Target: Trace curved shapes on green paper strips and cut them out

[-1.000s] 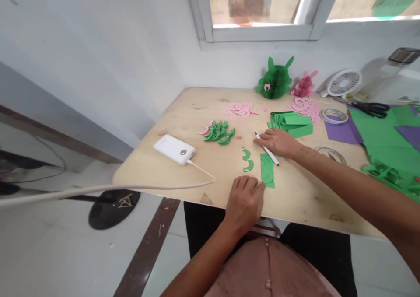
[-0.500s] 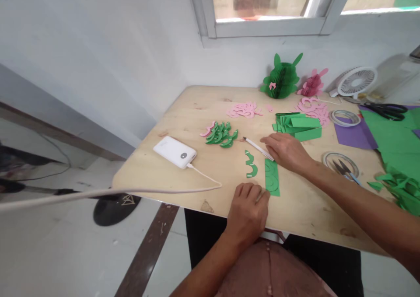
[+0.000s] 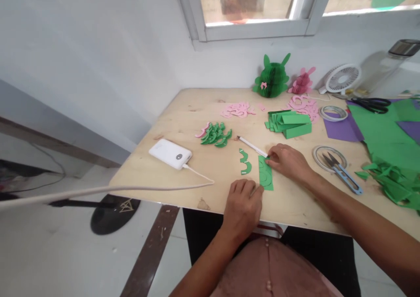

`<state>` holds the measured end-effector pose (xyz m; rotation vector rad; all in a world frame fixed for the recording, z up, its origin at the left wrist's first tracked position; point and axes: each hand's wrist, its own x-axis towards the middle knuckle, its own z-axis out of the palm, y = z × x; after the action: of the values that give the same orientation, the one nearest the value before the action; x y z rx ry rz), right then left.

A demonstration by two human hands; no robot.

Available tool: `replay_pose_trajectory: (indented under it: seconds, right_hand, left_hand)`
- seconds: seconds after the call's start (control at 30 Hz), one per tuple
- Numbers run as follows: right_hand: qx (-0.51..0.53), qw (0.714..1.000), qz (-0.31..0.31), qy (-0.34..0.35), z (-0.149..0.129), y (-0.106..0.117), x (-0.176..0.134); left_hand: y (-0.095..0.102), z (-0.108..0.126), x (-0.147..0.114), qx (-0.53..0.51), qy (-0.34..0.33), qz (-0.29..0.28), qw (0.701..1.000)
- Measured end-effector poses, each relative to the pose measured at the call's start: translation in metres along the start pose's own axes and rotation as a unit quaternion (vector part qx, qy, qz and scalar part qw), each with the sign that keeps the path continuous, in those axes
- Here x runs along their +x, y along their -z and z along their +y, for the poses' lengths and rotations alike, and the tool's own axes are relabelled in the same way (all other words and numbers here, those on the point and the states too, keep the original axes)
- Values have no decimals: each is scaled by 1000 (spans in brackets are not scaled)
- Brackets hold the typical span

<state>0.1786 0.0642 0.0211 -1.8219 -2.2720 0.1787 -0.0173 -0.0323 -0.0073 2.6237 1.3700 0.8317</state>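
A small green paper rectangle point(image 3: 266, 181) with curved outlines drawn on it lies in front of me. My right hand point(image 3: 290, 160) is closed, its thumb and fingertips pinched at the paper's upper right corner, beside the end of a white pencil point(image 3: 252, 145). Curled on the table, my left hand point(image 3: 244, 205) has its fingertips at the paper's lower left corner; what they hold, if anything, is hidden. Two curved green cutouts point(image 3: 246, 167) rest just left of the paper. Farther left sits a heap of similar green cutouts point(image 3: 215, 134) with a pink one.
A white power bank point(image 3: 169, 153) with a cable lies left. Blue-handled snips point(image 3: 346, 176) lie across a tape roll point(image 3: 315, 157) on the right, near green scraps point(image 3: 398, 185). Folded green strips point(image 3: 292, 124), black scissors point(image 3: 370, 104), a fan point(image 3: 343, 79) and paper rabbits point(image 3: 274, 79) stand behind.
My right hand has lowered its fingertips from beside the pencil to the green paper's upper corner. My left hand stays near the lower corner. The view has turned slightly to the right.
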Motion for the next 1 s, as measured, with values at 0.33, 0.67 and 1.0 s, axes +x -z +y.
replay_pose_trajectory:
  seconds: [0.33, 0.67, 1.0]
  right_hand:
    - [-9, 998, 17, -64, -9, -5, 16]
    - [11, 999, -19, -36, -13, 1, 0]
    - [162, 983, -33, -84, -4, -3, 10]
  left_hand:
    - [0, 1, -1, 13, -6, 5, 1000]
    - [-2, 1, -2, 5, -9, 10, 1000]
    - [-1, 1, -2, 7, -8, 1, 1000]
